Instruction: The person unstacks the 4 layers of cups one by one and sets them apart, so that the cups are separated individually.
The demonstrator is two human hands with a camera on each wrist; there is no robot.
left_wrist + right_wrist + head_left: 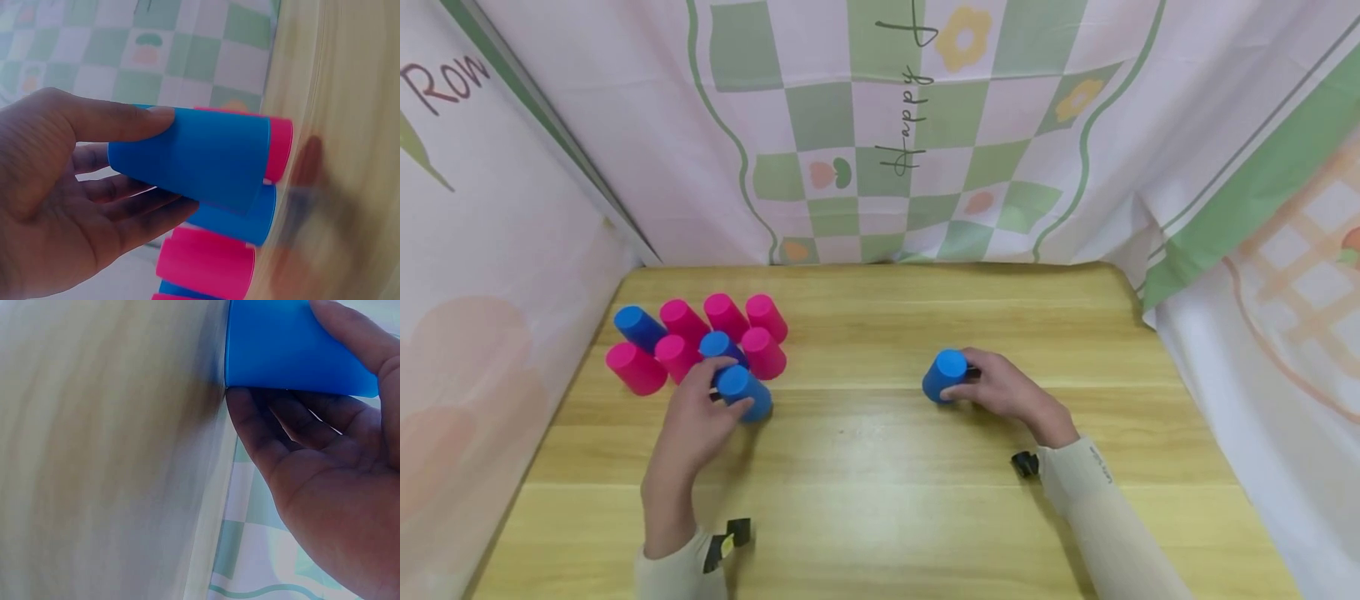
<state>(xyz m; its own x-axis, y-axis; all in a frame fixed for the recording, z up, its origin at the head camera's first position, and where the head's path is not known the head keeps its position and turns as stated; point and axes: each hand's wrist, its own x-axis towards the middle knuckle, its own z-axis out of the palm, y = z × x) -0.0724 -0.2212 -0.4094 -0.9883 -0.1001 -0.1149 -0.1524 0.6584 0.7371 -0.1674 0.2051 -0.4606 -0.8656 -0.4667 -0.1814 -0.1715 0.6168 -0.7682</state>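
My left hand (696,425) grips a blue cup (745,394) that stands upside down, thumb on the near side and fingers round the other. In the left wrist view this blue cup (194,156) has its rim close to the tabletop and overlaps other cups behind it. Out to the right, my right hand (1007,387) holds a second upside-down blue cup (943,377) between thumb and fingers. The right wrist view shows that blue cup (294,347) with its rim at the wooden surface and fingertips (240,403) along its side.
Two rows of upside-down cups stand at the table's left, just beyond my left hand: several pink cups (763,353) and two blue ones, including a blue cup (638,327) at the back corner. A patterned curtain (895,125) hangs behind the wooden table (880,500), with cloth at both sides.
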